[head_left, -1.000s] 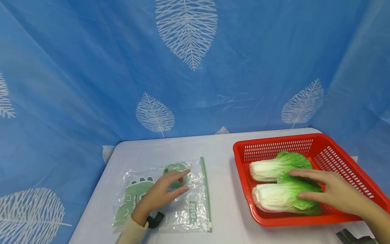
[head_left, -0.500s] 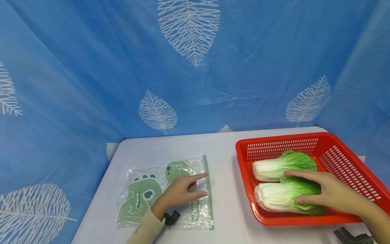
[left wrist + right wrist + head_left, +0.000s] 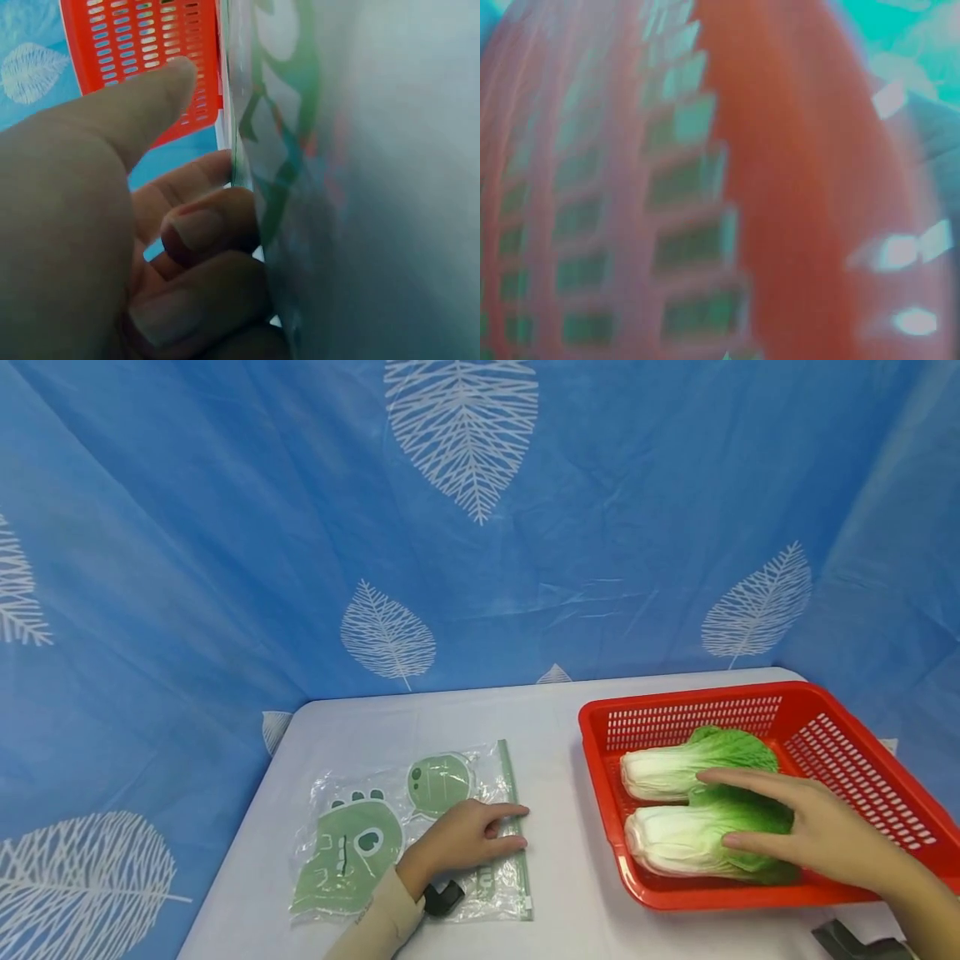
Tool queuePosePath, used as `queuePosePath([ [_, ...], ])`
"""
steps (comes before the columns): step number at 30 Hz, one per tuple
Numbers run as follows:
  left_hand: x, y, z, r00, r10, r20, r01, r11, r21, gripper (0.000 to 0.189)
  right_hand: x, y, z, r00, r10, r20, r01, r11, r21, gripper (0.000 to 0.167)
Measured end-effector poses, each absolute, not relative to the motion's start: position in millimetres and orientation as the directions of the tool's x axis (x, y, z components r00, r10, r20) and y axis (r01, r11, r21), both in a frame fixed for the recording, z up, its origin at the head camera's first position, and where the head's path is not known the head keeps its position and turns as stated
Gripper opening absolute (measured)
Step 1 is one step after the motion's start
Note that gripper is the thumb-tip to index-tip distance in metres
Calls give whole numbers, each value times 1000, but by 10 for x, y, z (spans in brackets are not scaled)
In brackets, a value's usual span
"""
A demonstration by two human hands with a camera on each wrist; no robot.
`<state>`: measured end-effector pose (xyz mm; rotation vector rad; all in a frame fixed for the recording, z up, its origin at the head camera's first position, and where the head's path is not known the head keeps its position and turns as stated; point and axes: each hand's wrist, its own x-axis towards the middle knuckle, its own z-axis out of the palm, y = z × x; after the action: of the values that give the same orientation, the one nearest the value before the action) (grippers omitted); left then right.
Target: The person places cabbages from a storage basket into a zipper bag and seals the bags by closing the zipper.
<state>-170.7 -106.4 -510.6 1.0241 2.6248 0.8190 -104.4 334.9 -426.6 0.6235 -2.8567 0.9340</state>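
Note:
A clear zip bag [image 3: 348,860] with green cartoon prints lies flat on the left of the white table in the head view. My left hand [image 3: 465,839] is low over its right part, fingertips at the green zip strip [image 3: 507,768]. Thumb [image 3: 142,105] and index finger stand apart in the left wrist view, while the other fingers bend loosely beside the bag. My right hand [image 3: 821,835] reaches into a red basket [image 3: 720,900], thumb and fingers spread over the leafy end of the nearer napa cabbage [image 3: 667,842]. Behind it lies a second napa cabbage [image 3: 660,774].
The basket's slotted wall [image 3: 780,195] fills the blurred right wrist view. Blue cloth [image 3: 637,527] with white leaf prints hangs behind and beside the white table [image 3: 551,860]. Black wrist straps [image 3: 444,898] sit on both wrists.
My left hand has moved right across the bag to its zip strip. The right hand stays over the nearer napa cabbage, and the view has shifted slightly.

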Motion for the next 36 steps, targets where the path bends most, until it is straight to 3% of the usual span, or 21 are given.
queuePosePath([
  [5, -1710, -1069, -5107, -766, 643, 10, 521, 610, 597, 39, -1032, 3071, -4172, -865, -385, 322, -502, 653, -568, 72],
  [10, -1723, -1085, -5148, -792, 609, 49, 475, 564, 676, 29, -950, 2575, -4106, -841, -381, 385, -541, 576, -613, 65],
  [16, -1746, -1090, -5168, -824, 559, 91, 451, 550, 703, 28, -712, 1854, -4199, -794, -396, 461, -595, 351, -723, 55],
  [20, -1754, -1140, -5161, -826, 560, 65, 409, 516, 753, 26, -517, 1468, -4361, -834, -413, 365, -434, 83, -897, 45],
  [23, -1758, -1186, -5140, -806, 590, 43, 396, 484, 780, 28, -412, 1253, -4514, -858, -425, 289, -291, -62, -955, 42],
  [25, -1759, -1211, -5106, -787, 616, 34, 401, 467, 788, 37, -386, 1158, -4613, -884, -393, 252, -239, -83, -967, 40],
  [30, -1738, -1288, -4979, -763, 646, 19, 397, 446, 802, 60, -490, 1057, -4933, -935, -233, 267, -256, -80, -963, 38],
  [36, -1690, -1338, -4844, -755, 655, 19, 380, 414, 827, 66, -681, 1045, -5286, -936, -155, 317, -314, -42, -948, 36],
])
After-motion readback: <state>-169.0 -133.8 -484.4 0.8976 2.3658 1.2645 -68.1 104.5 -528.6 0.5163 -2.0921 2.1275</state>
